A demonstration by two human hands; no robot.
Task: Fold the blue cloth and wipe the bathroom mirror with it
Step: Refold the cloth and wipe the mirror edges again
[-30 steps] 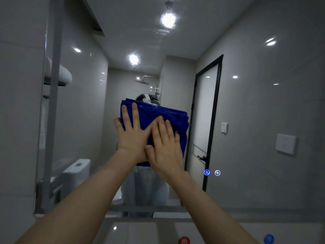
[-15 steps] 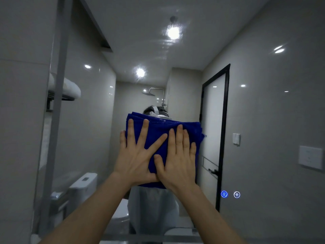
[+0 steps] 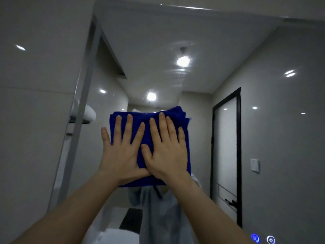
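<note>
- Against the bathroom mirror (image 3: pixel 158 50), about mid-width, the blue cloth (image 3: pixel 146 136) sits flat on the glass as a folded, roughly rectangular pad. Stacked fold edges show at its upper right corner.
- Left hand (image 3: pixel 121 155): palm flat on the cloth, fingers straight and spread, pressing it to the glass. Nothing is gripped. Its little finger lies just off the cloth's left edge.
- Right hand (image 3: pixel 167 155): same posture, flat palm, fingers straight and slightly fanned, fingertips near the cloth's top edge, thumb lying across the cloth's middle.
- The hands touch at the heels, with the right overlapping the thumb side of the left. Both forearms are bare and reach up from the bottom corners.
- The cloth hides the head of the person's reflection. A pale top (image 3: pixel 158 208) shows right below it.
- Reflected in the glass:
  - two ceiling lights (image 3: pixel 182 61)
  - a black-framed door (image 3: pixel 226 155) to the right, with a wall switch (image 3: pixel 255 165) beside it
  - a rack with a rolled white towel (image 3: pixel 86 114) to the left
- Two lit round icons (image 3: pixel 255 238) sit at the mirror's lower right.
- A grey tiled wall (image 3: pixel 35 120) borders the mirror's left edge.
- Below the cloth there is a white fixture with a dark patch. Can't tell what it is.
</note>
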